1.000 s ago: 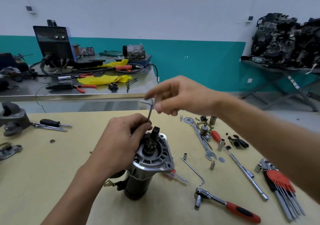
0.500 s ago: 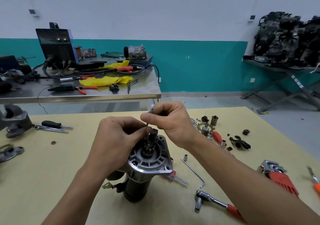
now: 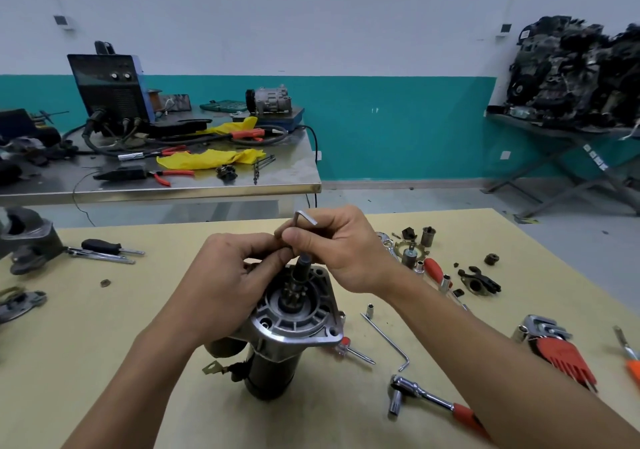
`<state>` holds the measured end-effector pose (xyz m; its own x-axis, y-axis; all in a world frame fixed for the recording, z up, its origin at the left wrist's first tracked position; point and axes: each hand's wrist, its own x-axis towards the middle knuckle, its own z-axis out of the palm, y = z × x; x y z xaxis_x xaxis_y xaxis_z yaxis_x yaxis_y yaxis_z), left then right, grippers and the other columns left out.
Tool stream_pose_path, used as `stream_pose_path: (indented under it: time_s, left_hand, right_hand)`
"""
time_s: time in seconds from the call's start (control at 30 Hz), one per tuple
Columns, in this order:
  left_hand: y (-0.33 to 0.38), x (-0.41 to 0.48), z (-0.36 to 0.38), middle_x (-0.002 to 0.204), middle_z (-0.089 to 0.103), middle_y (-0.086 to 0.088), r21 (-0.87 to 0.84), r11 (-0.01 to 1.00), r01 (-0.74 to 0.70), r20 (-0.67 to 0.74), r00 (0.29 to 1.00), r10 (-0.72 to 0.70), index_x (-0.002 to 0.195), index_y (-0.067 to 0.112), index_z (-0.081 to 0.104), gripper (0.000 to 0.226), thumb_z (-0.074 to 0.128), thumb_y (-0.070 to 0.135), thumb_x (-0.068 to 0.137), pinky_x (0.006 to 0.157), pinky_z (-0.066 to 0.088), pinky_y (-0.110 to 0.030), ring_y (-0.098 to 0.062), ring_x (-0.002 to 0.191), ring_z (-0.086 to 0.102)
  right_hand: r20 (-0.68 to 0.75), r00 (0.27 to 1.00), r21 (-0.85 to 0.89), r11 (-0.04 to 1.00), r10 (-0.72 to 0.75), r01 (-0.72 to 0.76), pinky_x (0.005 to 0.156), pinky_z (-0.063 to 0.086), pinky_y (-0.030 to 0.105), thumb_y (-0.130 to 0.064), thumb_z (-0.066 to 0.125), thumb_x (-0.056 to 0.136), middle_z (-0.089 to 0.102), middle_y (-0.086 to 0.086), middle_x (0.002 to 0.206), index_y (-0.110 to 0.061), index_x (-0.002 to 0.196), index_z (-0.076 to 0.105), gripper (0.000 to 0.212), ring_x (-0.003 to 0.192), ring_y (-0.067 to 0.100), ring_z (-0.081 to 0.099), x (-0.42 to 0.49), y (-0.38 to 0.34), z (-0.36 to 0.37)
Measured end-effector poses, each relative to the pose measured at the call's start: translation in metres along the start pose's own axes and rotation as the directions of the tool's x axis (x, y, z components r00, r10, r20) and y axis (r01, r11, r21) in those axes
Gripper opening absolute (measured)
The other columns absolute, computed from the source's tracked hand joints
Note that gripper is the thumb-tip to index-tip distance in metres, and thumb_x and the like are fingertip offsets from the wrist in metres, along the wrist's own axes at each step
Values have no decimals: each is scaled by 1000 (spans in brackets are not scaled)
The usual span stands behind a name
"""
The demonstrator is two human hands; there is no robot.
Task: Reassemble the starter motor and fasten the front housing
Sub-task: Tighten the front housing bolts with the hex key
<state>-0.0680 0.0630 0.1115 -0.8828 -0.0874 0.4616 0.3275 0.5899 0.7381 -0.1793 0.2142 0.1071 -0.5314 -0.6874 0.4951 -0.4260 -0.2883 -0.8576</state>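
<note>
Head: hex key (image 3: 306, 217) pinched by right fingers (image 3: 298, 238).

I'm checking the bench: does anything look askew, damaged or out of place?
Nothing looks damaged or spilled. The starter motor stands on end, gripped by the left hand; the right hand pinches a hex key. Small loose parts lie scattered beside it.
</note>
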Motion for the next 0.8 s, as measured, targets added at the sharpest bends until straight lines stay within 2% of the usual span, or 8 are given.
stream_pose_path:
  time_s: [0.13,0.23,0.3,0.37,0.5,0.6,0.67,0.8]
  left_hand:
    - [0,-1,2,81,76,20,-5,1000,-23,-30,999,23,89,42,76,16,62,34,90,65,57,-14,2,79,73]
    - [-2,0,1,82,75,23,33,999,-41,5,999,41,89,42,75,17,59,39,91,64,54,-11,3,79,72]
    - [-6,2,-1,83,75,22,52,997,-60,28,998,58,90,38,75,17,61,29,95,65,54,-12,1,80,72]
    - [-9,5,-4,83,76,16,37,997,-68,66,996,65,89,30,77,20,62,19,96,66,54,-13,-3,80,73]
    - [-9,13,-10,87,77,3,-21,998,-55,212,975,58,94,18,79,23,58,28,95,70,60,-27,-15,84,75]
    - [-9,16,-14,91,76,-5,-84,996,-10,286,958,33,97,11,78,25,57,26,97,78,62,-40,-23,88,75]
    - [-9,17,-14,94,76,-8,-98,995,3,314,949,28,99,11,78,26,58,28,99,79,62,-42,-25,90,74]
    - [-9,17,-11,95,77,-6,-63,998,1,316,949,19,99,13,78,25,58,27,97,80,61,-41,-22,92,75]
  right_hand:
    - [35,999,-132,991,-17,22,55,51,29,-2,69,89,69,-4,67,-7,87,74,7,59,10,60,2,-5,-3]
    - [180,983,-399,915,22,52,67,57,43,-14,77,85,73,0,83,-13,104,73,19,73,14,67,10,-32,-21]
    - [267,957,-491,871,113,34,70,57,34,-22,79,84,72,-7,91,-22,123,67,41,82,14,66,17,-55,-38]
    - [380,907,-514,857,183,43,74,53,25,-24,77,85,71,-9,95,-22,127,66,43,89,15,65,25,-74,-48]
    - [499,833,-432,902,238,1,75,52,55,-15,71,88,68,13,91,-19,118,69,30,83,34,60,37,-77,-49]
    - [475,851,-329,942,223,-63,62,46,34,-11,70,86,68,-10,74,-16,106,72,20,68,9,57,35,-62,-43]
    - [405,900,-207,975,163,-84,60,45,24,-12,76,82,69,-11,69,-10,90,74,9,64,6,57,30,-48,-37]
    - [240,970,26,1000,-23,18,54,47,20,-21,79,68,67,-8,64,-6,74,68,19,56,5,56,22,-30,-19]
